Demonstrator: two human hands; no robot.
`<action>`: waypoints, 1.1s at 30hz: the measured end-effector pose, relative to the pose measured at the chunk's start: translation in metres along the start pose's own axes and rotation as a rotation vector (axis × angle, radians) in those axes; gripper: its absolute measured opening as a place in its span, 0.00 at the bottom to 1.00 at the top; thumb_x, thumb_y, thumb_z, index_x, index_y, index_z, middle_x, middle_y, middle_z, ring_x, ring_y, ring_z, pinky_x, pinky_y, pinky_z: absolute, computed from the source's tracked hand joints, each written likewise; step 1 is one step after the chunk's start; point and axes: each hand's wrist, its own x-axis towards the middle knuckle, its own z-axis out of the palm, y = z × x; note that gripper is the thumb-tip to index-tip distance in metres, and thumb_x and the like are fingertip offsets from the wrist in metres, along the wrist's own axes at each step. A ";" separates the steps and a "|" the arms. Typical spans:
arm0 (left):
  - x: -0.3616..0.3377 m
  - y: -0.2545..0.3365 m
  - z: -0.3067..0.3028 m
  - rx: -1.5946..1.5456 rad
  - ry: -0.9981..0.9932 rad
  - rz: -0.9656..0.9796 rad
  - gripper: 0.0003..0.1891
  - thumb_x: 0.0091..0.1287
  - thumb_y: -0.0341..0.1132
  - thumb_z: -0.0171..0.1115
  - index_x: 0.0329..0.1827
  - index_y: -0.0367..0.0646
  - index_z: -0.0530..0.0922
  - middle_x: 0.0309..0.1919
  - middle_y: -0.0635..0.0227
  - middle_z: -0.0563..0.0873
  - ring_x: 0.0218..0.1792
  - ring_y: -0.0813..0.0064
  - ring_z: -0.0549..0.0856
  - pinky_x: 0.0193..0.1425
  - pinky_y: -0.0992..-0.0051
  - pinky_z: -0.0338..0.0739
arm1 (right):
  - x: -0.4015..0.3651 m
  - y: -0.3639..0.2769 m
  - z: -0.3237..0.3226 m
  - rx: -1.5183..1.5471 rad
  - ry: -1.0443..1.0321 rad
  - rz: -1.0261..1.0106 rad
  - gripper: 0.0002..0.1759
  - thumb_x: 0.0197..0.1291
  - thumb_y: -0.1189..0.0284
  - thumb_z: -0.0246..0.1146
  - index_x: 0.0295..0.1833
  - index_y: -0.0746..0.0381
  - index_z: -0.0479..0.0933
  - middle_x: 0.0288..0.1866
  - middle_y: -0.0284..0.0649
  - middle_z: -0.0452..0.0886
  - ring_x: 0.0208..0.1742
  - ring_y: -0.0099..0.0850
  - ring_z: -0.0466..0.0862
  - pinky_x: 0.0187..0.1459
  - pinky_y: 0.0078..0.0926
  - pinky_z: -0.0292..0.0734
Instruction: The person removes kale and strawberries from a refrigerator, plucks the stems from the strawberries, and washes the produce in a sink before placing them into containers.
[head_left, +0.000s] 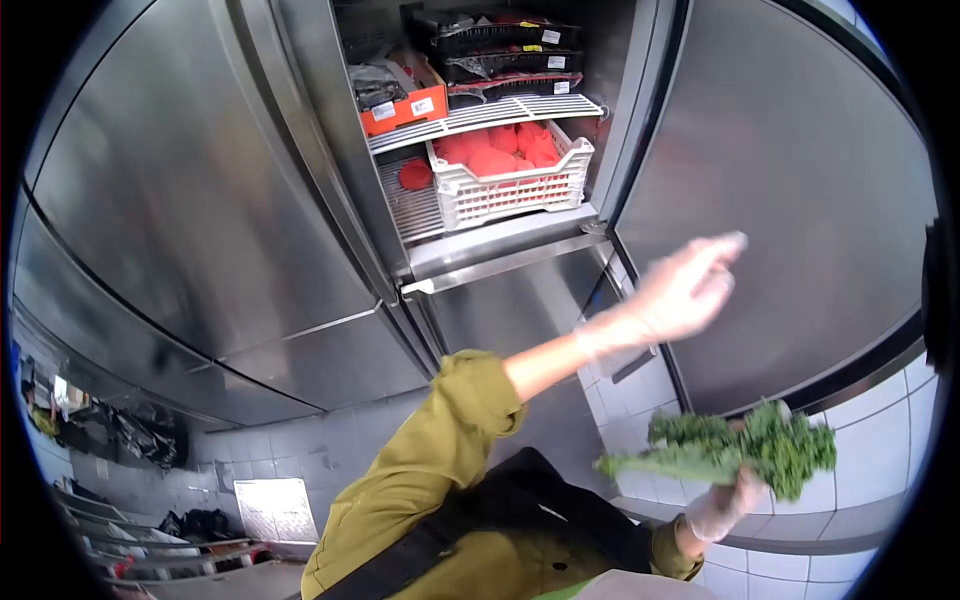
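Observation:
My left hand (pixel 682 290), in a clear disposable glove, reaches across to the right in front of the open refrigerator door (pixel 800 200). Its fingers are stretched out, a little blurred, and hold nothing. Lower right, my right hand (pixel 732 502), gloved too, is closed around the stems of a bunch of curly kale (pixel 785 450). The green leaves spread to both sides above the fingers, over the white tiles. Inside the refrigerator, a white plastic crate (pixel 515 195) full of red netted or wrapped goods (pixel 495 160) stands on the lower rack.
Black trays (pixel 510 65) are stacked on the upper wire shelf (pixel 490 115) beside an orange box (pixel 405 108). One red piece (pixel 415 174) lies left of the crate. Closed steel doors (pixel 190 170) stand at left. Black bags (pixel 150 435) and racks (pixel 170 560) are lower left.

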 end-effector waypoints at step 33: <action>0.422 -0.260 -0.493 1.707 -0.769 -0.318 0.17 0.60 0.30 0.51 0.53 0.43 0.75 0.43 0.56 0.82 0.44 0.60 0.81 0.49 0.65 0.75 | 0.473 0.313 0.314 0.189 -0.206 -0.055 0.24 0.46 0.76 0.58 0.53 0.64 0.70 0.45 0.42 0.76 0.44 0.36 0.76 0.50 0.33 0.69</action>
